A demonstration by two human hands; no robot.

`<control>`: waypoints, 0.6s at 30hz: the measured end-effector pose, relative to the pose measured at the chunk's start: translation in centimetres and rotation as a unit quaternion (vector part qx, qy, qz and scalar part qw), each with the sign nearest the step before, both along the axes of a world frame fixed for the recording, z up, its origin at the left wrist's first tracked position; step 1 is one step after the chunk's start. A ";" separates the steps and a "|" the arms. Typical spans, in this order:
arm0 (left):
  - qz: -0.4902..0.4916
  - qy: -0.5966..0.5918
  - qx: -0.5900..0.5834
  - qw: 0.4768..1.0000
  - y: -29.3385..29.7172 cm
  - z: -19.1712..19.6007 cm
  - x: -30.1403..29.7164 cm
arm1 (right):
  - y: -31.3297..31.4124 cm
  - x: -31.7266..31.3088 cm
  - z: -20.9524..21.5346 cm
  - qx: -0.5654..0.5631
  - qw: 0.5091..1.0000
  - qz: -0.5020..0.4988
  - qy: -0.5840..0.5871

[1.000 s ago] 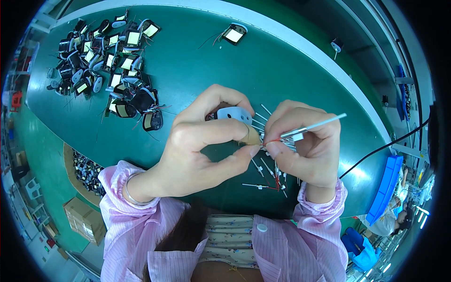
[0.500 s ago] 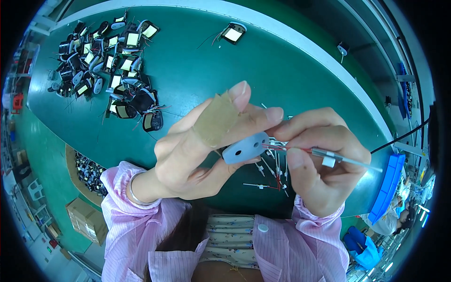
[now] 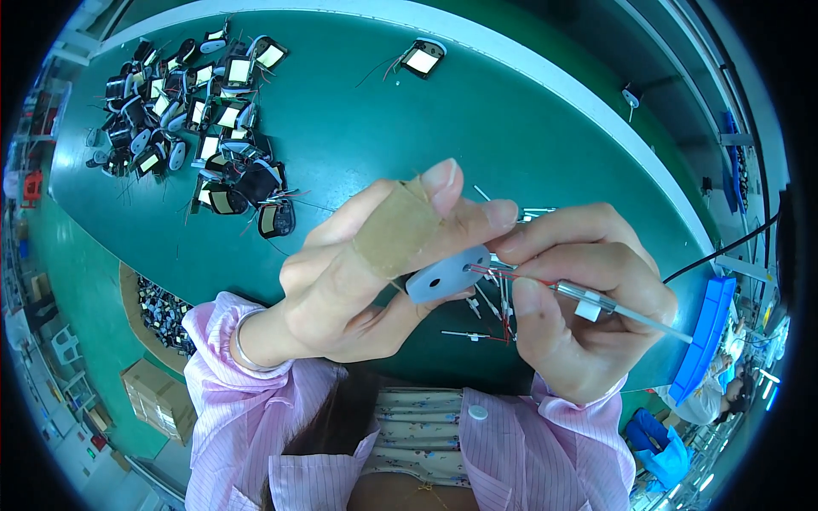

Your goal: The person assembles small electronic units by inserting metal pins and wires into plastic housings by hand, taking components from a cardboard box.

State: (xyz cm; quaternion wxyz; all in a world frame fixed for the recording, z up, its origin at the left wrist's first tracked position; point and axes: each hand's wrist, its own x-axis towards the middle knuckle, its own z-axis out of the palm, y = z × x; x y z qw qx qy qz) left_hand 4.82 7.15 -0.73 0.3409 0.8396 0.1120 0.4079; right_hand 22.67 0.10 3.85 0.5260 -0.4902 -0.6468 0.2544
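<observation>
A grey-blue oval cap point(image 3: 447, 277) pierced by holes is held over the green worktable point(image 3: 341, 128), its face toward the right. Thin red wires point(image 3: 490, 271) run from one of its holes to a slim tube point(image 3: 635, 316), metal at the near end and pale beyond, which bears a small white tab point(image 3: 586, 308). The left hand point(image 3: 341, 281), one finger wrapped in brown tape point(image 3: 398, 232), is closed on the cap, with fingers above and the thumb below; what lies behind the cap is hidden. The right hand point(image 3: 567, 345) is closed about the tube, its thumb and fingers gathered near the wires. The work appears partway along: the wires reach the hole, though how deep they go cannot be told, and the tube lies outside the cap. Below the hands lie more wired tubes point(image 3: 464, 335), apparently unused. Farther out, one black housing point(image 3: 423, 58) lies alone at the far side, while a pile of similar housings point(image 3: 230, 115) occupies the far left. Off the table's near-left edge stands a carton point(image 3: 128, 311) of small parts point(image 3: 162, 313).
</observation>
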 end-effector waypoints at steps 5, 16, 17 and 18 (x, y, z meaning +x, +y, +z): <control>0.002 0.005 0.003 1.000 0.1 -0.1 -0.3 | 0.1 -0.4 0.1 -0.004 1.000 -0.003 -0.021; 0.008 -0.030 -0.122 0.992 -0.6 -0.5 0.6 | 0.4 -0.3 -0.6 0.028 0.993 -0.009 -0.110; 0.009 -0.031 -0.121 0.992 -0.2 -0.5 0.5 | 0.5 -0.2 -0.3 0.028 0.993 -0.008 -0.111; 0.001 -0.016 -0.088 0.996 0.6 -0.5 0.3 | 0.6 -0.2 0.1 0.003 0.996 -0.012 -0.090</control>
